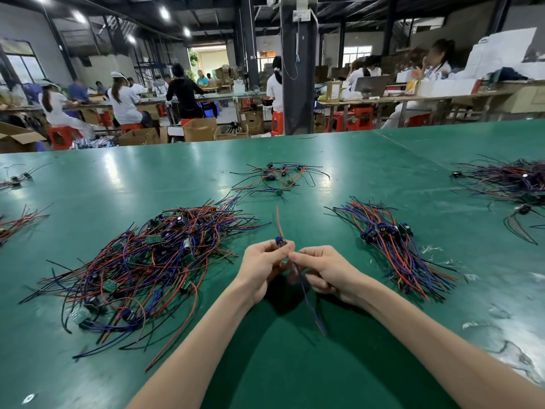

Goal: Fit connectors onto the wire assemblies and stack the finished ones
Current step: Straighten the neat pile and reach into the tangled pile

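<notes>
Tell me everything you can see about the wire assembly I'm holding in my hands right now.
The thin red-and-blue wire assembly is held over the green table between both hands. The left hand pinches its small dark blue end piece; the right hand pinches the wires just beside it. One red wire sticks up and away; blue wires trail down toward you. Finer detail is unreadable.

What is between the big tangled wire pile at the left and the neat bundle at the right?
Head view: the left hand and right hand, pinching one wire assembly above the green table.
</notes>
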`<state>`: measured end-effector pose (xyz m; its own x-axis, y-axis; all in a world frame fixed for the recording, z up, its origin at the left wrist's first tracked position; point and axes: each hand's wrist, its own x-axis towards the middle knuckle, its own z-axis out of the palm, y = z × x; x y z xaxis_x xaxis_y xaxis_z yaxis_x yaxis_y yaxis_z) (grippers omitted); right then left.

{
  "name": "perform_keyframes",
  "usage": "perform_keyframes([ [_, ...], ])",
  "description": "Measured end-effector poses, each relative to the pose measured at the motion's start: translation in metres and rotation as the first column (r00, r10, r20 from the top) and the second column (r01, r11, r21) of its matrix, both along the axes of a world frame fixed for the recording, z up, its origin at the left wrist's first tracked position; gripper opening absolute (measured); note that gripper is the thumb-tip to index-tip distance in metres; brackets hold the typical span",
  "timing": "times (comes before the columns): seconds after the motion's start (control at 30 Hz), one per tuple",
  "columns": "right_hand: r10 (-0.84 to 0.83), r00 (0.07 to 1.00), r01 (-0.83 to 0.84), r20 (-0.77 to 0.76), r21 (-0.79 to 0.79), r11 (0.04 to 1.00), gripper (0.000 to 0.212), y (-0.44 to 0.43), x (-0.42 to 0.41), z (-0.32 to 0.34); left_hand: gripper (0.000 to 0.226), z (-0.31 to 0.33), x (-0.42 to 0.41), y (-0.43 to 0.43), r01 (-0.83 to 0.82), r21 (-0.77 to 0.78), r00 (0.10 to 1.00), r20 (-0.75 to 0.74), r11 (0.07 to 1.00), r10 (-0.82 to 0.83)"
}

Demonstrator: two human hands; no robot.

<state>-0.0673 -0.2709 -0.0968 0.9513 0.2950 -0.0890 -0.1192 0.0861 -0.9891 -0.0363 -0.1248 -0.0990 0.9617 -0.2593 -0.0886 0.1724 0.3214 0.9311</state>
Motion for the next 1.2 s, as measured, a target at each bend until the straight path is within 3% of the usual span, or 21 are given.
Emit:
perform_keyframes([
  [0.13,-0.062,0.998,0.061,0.017,0.030,0.998,0.023,0.001,0.004,-0.003,0.010,0.000,-0.003,-0.005,-0.061,-0.001,0.996,0.059,0.998,0.061],
  [0.4,-0.075,0.997,0.076,0.017,-0.023,0.997,0.021,-0.001,0.004,0.000,0.014,-0.001,-0.001,-0.005,-0.182,0.163,0.957,0.258,0.970,0.136],
  [0.77,0.089,0.995,-0.079,0.035,-0.220,0.972,0.030,-0.005,-0.005,0.007,0.011,-0.004,0.023,0.017,-0.411,0.145,0.889,0.283,0.900,0.360],
  [0.9,0.109,0.994,-0.104,0.009,-0.217,0.971,0.035,-0.009,-0.007,0.011,0.011,-0.003,0.023,0.016,-0.401,0.130,0.896,0.259,0.907,0.360],
  [1.07,0.222,0.975,-0.212,0.022,-0.218,0.953,0.021,-0.011,-0.012,0.014,0.014,0.002,0.028,0.025,-0.435,0.019,0.898,0.080,0.900,0.433],
  [1.2,0.305,0.952,-0.295,0.003,-0.254,0.921,0.020,-0.014,-0.014,0.017,0.013,0.003,0.026,0.027,-0.421,0.005,0.907,0.031,0.907,0.421],
])
